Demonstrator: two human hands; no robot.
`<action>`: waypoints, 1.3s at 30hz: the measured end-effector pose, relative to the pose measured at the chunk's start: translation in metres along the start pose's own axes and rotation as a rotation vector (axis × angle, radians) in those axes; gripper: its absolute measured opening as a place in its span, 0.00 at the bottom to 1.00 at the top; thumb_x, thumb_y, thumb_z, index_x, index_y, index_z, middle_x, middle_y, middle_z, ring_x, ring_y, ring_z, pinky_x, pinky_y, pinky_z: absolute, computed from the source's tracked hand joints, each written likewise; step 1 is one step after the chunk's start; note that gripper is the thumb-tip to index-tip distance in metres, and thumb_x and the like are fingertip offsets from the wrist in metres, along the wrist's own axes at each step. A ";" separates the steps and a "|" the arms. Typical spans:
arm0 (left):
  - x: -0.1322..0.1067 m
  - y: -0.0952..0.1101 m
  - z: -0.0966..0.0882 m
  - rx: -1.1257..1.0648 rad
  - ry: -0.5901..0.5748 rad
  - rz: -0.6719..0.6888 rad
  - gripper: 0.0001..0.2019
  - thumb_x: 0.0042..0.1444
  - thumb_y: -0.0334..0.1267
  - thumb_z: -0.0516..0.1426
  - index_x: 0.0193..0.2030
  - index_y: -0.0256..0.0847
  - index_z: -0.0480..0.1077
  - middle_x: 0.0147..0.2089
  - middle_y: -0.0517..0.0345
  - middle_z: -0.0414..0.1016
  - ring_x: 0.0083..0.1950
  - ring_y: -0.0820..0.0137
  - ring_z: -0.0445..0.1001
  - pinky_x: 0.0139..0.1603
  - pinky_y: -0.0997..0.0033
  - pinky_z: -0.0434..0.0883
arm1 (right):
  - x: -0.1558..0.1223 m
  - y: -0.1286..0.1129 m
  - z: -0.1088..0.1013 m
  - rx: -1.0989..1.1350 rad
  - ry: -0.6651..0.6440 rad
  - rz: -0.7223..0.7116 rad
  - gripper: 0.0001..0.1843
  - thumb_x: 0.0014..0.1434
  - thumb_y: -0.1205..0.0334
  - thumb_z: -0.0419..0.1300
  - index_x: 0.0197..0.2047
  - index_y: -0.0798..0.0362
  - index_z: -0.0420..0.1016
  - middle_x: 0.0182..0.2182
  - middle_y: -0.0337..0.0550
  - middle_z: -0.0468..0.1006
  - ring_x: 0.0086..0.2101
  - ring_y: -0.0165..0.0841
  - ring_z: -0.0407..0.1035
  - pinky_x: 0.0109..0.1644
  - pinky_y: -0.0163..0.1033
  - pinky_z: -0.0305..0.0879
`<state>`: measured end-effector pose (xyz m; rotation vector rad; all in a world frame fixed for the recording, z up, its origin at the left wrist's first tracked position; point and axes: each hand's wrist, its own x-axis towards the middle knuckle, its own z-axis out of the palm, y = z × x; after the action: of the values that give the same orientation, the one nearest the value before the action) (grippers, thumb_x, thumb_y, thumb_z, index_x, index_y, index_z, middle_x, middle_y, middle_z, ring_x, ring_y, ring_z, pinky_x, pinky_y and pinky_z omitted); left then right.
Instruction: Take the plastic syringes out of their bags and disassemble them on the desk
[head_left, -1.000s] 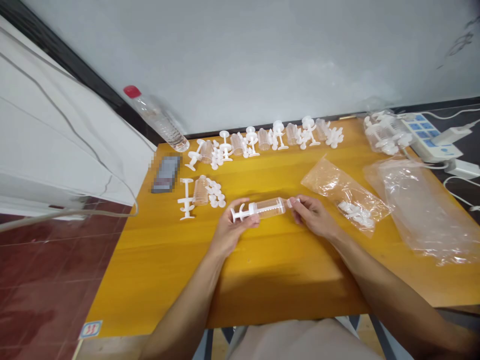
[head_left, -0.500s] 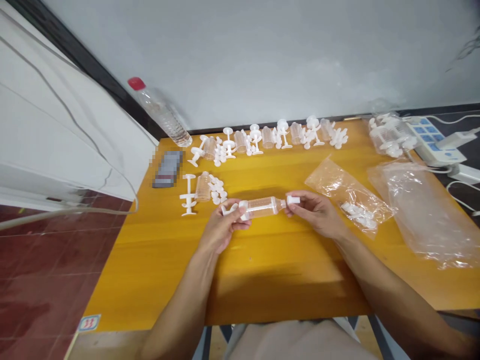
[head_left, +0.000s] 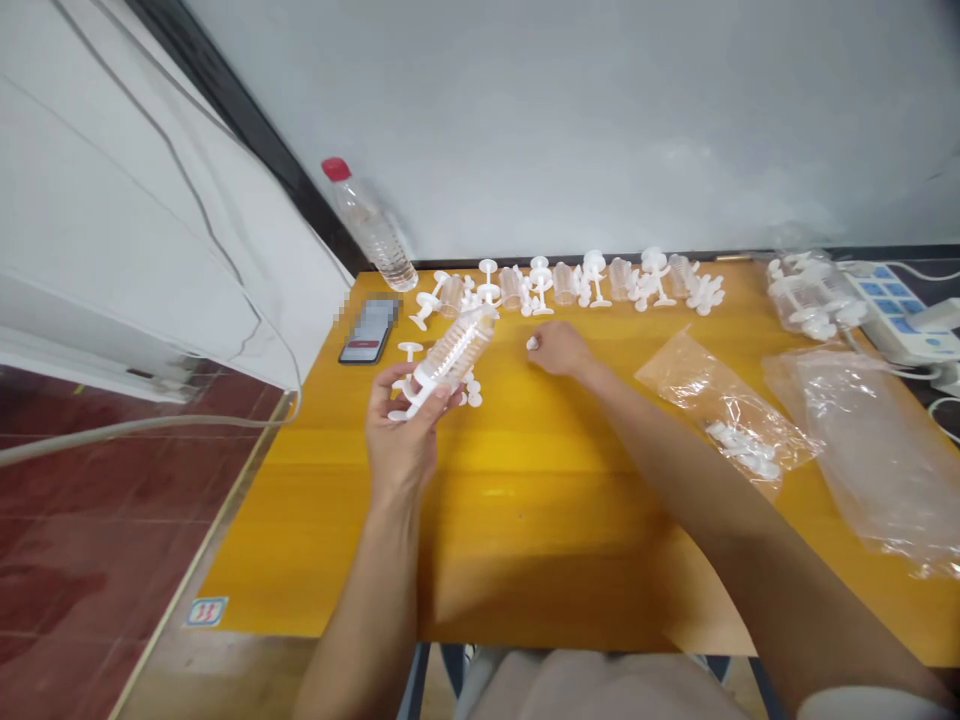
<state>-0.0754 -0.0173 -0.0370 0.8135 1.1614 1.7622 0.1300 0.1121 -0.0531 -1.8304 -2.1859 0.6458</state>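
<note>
My left hand [head_left: 405, 425] is wrapped round the white flanged end of a clear, ribbed plastic syringe-like tube [head_left: 459, 350]. The tube is tilted, its narrow end up and to the right. My right hand [head_left: 562, 350] is closed low over the table, with a small white plastic piece [head_left: 532, 343] at its fingertips. Behind both hands runs a row of white plungers [head_left: 595, 278], clear ribbed barrels [head_left: 565, 283] and small white parts [head_left: 705, 294]. Behind the held tube, a white plunger and small white discs [head_left: 472, 390] are partly hidden.
A phone [head_left: 369, 330] and a red-capped water bottle [head_left: 375, 235] are at the back left. On the right lie a clear bag with white pieces [head_left: 742, 450], a flat clear bag [head_left: 862, 450], a filled bag [head_left: 814, 290] and a power strip [head_left: 900, 310].
My right hand has left the tube's narrow end and moved back towards the parts row. My left hand has tilted the tube up and moved it left. The view has shifted slightly.
</note>
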 end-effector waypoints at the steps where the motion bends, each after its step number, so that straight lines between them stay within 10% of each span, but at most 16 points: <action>1: 0.000 -0.001 -0.001 0.038 0.003 0.013 0.26 0.37 0.41 0.77 0.42 0.44 0.73 0.36 0.64 0.80 0.34 0.70 0.83 0.40 0.68 0.84 | -0.002 0.002 -0.001 -0.011 0.005 0.001 0.05 0.55 0.70 0.64 0.36 0.58 0.82 0.37 0.57 0.83 0.42 0.47 0.77 0.46 0.43 0.68; 4: -0.004 -0.007 0.001 0.156 -0.022 0.051 0.26 0.43 0.42 0.75 0.49 0.45 0.75 0.41 0.60 0.82 0.42 0.67 0.83 0.48 0.62 0.83 | -0.033 0.006 -0.006 0.134 0.051 0.015 0.13 0.60 0.58 0.66 0.44 0.57 0.82 0.38 0.51 0.83 0.40 0.44 0.77 0.45 0.42 0.69; 8: -0.018 -0.015 0.013 0.332 -0.056 0.076 0.27 0.46 0.46 0.74 0.53 0.44 0.77 0.47 0.53 0.83 0.46 0.63 0.83 0.52 0.60 0.82 | -0.088 -0.009 -0.005 0.850 -0.063 -0.031 0.27 0.63 0.36 0.60 0.39 0.53 0.83 0.37 0.44 0.83 0.37 0.37 0.77 0.40 0.39 0.72; 14: -0.035 -0.008 0.015 0.397 -0.153 0.005 0.24 0.48 0.47 0.73 0.49 0.43 0.76 0.41 0.54 0.82 0.39 0.68 0.82 0.41 0.69 0.80 | -0.084 -0.038 -0.004 1.450 0.023 0.105 0.17 0.51 0.53 0.76 0.40 0.54 0.82 0.38 0.43 0.84 0.39 0.32 0.77 0.50 0.41 0.76; 23: -0.035 0.002 0.002 0.428 -0.281 -0.015 0.21 0.50 0.45 0.72 0.47 0.42 0.74 0.37 0.60 0.79 0.36 0.74 0.77 0.44 0.72 0.79 | -0.052 -0.052 0.013 1.834 -0.136 0.175 0.10 0.60 0.56 0.70 0.37 0.53 0.76 0.35 0.42 0.82 0.39 0.32 0.79 0.51 0.38 0.77; 31: -0.006 0.008 -0.002 0.686 -0.207 0.064 0.17 0.52 0.51 0.69 0.40 0.43 0.75 0.32 0.59 0.81 0.31 0.70 0.77 0.33 0.73 0.71 | -0.048 -0.007 0.027 1.377 0.115 0.238 0.20 0.57 0.53 0.69 0.47 0.56 0.78 0.40 0.46 0.83 0.37 0.33 0.78 0.42 0.36 0.74; 39: 0.081 -0.004 0.039 1.525 -0.588 0.356 0.19 0.62 0.55 0.59 0.30 0.44 0.78 0.29 0.53 0.78 0.40 0.56 0.77 0.51 0.57 0.66 | -0.050 -0.001 0.037 0.571 0.248 0.097 0.17 0.58 0.46 0.66 0.33 0.53 0.78 0.33 0.44 0.83 0.37 0.38 0.77 0.44 0.39 0.68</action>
<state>-0.0756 0.0710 -0.0217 2.2906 1.8776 0.4214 0.1236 0.0563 -0.0795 -1.6085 -1.5526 0.8944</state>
